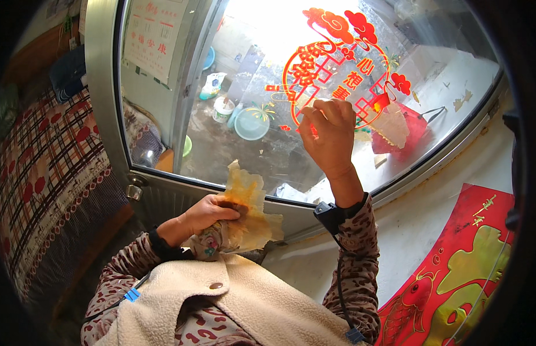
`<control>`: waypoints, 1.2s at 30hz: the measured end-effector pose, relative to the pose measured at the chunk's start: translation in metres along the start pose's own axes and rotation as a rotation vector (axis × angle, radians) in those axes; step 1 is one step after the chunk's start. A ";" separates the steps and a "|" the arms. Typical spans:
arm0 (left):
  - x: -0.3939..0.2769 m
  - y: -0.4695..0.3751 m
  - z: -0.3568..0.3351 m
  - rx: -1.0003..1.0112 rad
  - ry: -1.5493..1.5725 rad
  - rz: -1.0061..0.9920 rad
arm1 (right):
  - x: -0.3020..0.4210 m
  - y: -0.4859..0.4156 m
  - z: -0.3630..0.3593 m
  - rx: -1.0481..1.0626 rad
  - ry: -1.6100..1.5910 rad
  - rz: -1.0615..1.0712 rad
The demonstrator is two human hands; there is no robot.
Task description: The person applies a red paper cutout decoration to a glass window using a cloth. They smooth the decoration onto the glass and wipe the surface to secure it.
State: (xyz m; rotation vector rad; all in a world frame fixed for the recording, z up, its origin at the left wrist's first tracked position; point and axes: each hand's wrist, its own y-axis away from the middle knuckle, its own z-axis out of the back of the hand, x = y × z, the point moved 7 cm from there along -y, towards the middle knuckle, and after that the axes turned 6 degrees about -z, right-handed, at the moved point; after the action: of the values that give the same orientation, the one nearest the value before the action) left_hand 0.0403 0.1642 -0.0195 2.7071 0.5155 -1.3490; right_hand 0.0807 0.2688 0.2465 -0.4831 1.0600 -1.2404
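Note:
My right hand is raised against the window pane, its bent fingers at the lower part of a red and gold window sticker with clouds, a ring and Chinese characters. Whether the fingertips pinch anything is hidden. My left hand, lower and nearer my body, grips yellowed, ragged peeled paper and a patterned cloth. To the right of the sticker, torn paper remnants show at the glass.
The metal door frame has a round knob. Through the glass appear a pale basin and a white bucket. A bed with a plaid cover stands left. A red poster with a fish hangs on the right wall.

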 end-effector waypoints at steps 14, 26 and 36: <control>0.000 -0.001 0.006 -0.014 0.016 0.011 | 0.005 0.002 -0.008 -0.094 -0.027 -0.072; 0.001 -0.002 0.009 -0.019 -0.002 0.008 | 0.017 0.000 -0.015 -0.216 0.046 -0.271; 0.000 -0.002 0.010 -0.003 0.020 0.032 | 0.022 -0.001 -0.018 -0.244 0.114 -0.329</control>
State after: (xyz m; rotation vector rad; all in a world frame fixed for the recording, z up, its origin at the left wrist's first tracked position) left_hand 0.0324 0.1642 -0.0255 2.7167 0.4727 -1.3137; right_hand 0.0638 0.2523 0.2305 -0.8071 1.2721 -1.4461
